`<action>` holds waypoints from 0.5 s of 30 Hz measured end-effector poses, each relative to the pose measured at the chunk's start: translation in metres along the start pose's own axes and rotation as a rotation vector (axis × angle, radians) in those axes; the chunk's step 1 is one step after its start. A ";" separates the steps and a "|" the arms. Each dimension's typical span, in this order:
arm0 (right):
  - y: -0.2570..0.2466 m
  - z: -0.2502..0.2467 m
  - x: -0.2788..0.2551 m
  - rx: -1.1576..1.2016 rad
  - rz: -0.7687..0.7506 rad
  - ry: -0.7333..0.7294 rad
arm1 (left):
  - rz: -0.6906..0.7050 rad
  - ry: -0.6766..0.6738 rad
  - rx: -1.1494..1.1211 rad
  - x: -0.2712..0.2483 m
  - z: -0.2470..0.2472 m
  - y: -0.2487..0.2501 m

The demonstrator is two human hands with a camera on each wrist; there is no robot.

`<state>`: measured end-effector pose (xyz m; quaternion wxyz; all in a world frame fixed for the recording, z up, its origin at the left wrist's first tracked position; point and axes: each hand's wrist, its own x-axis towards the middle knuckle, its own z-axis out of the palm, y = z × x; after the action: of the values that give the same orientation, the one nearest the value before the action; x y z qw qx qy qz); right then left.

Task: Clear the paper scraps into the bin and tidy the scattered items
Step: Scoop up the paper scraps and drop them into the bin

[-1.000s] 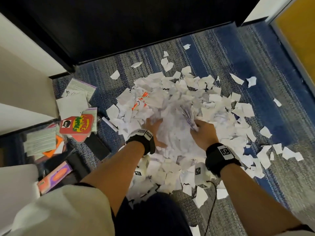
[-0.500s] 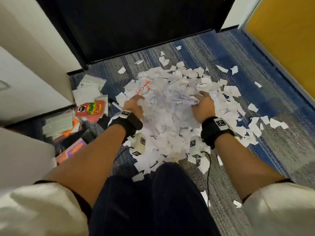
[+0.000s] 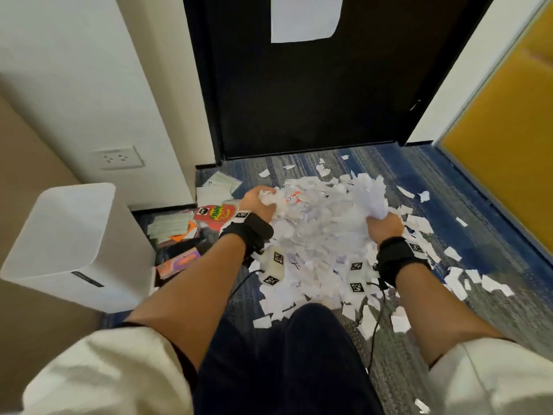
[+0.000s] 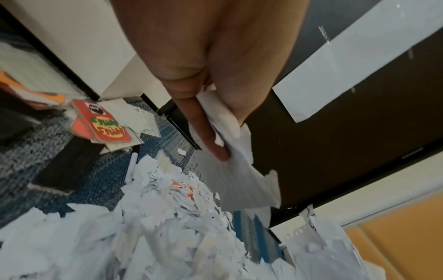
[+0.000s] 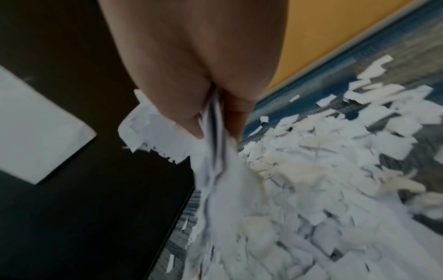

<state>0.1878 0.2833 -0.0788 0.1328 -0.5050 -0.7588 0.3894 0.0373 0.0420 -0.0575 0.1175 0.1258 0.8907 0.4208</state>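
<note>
- Left hand [image 3: 258,202] is clenching a wad of paper scraps [image 3: 321,235]; in the left wrist view the fingers [image 4: 203,125] are pinching several torn pieces.
- Right hand [image 3: 384,227] is gripping a bigger bunch, with loose ends sticking up above the fist.
- The rest of the scraps are sitting in a heap on the carpet [image 3: 449,181] between both hands, with strays lying out to the right.
- Risk: loose edges are hanging out of both fists, so pieces are likely to be shedding on the way to the white bin [image 3: 71,232], which is standing well off to the left.
- Risk: an orange-marked item [image 3: 294,195] is poking out of the heap and could get binned.
- Cards and booklets [image 3: 214,215] are lying scattered left of the heap.
- Blue-grey carpet is running up to a black door [image 3: 299,100]; a white wall is on the left, a yellow panel [image 3: 502,115] on the right.
</note>
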 end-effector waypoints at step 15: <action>-0.164 0.030 -0.077 0.643 -0.121 -0.402 | 0.107 0.301 -0.303 -0.009 -0.138 0.010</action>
<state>0.0965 0.1720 0.0349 0.1554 -0.3055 -0.6373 0.6901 0.0039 -0.0537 0.0367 -0.0217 0.0894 0.8170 0.5693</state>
